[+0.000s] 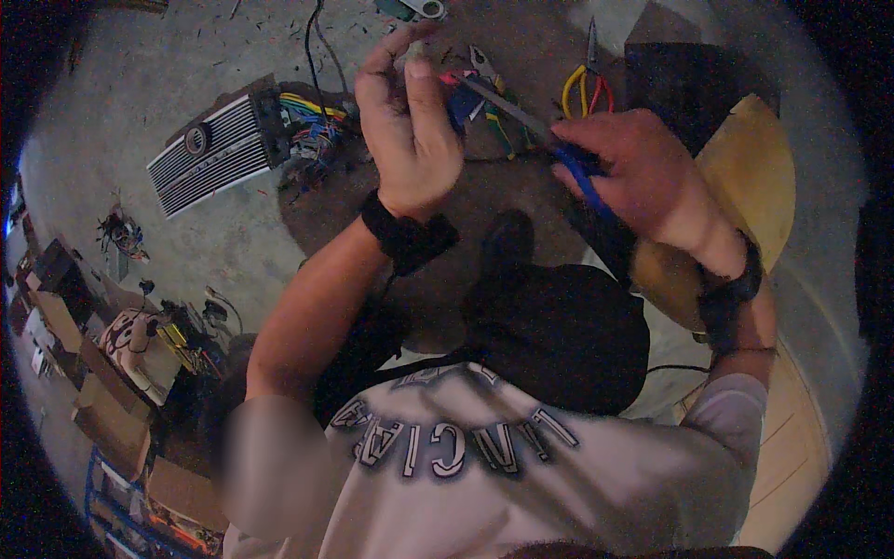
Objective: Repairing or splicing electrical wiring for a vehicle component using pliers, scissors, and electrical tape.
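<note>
My left hand (pixel 410 130) is raised, palm turned partly up, with thumb and fingers pinched at the tips. Between them is a small pale piece (pixel 416 48), too small to name. My right hand (pixel 643 172) is closed around a blue-handled tool (pixel 521 116) with a long narrow metal blade; the blade points up and left toward my left hand. Whether the blade touches anything is unclear. Behind it lie pliers (pixel 500 116) with green and yellow handles, partly hidden. Pliers (pixel 589 84) with one yellow and one red handle lie above my right hand.
A silver finned box (pixel 219 154) with bundled coloured wires (pixel 317 126) lies on the floor at left. Farther left are a small wire tangle (pixel 121 235) and open cardboard boxes (pixel 112 410). A dark block (pixel 675 84) and a curved yellowish panel (pixel 754 177) are at right.
</note>
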`<state>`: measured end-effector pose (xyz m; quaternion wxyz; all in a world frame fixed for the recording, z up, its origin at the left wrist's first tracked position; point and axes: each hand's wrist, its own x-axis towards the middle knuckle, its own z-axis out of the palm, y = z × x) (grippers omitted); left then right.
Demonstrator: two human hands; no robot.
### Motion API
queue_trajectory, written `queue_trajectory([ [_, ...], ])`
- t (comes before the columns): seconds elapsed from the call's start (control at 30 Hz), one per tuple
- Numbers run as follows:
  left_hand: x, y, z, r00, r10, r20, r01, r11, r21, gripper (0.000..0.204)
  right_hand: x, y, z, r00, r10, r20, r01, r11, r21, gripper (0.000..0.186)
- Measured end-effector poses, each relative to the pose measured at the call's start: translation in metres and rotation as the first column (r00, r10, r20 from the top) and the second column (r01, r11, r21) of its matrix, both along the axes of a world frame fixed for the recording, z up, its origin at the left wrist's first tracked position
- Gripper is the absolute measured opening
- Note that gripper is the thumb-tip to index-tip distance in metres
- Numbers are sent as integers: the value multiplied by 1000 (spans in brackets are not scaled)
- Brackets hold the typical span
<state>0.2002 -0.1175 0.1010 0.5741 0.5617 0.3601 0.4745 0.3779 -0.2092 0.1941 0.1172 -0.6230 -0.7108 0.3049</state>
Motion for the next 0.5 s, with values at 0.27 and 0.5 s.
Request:
queue_trajectory([
  [0.27, -2, 7, 4, 1000, 8, -14, -7, 998, 58, 29, 8, 14, 15, 777, -435, -454, 74, 781, -621, 30],
  [0.5, -3, 15, 7, 998, -3, 67, 5, 999, -31, 26, 0, 20, 15, 523, -653, -547, -23, 631, -775, 29],
])
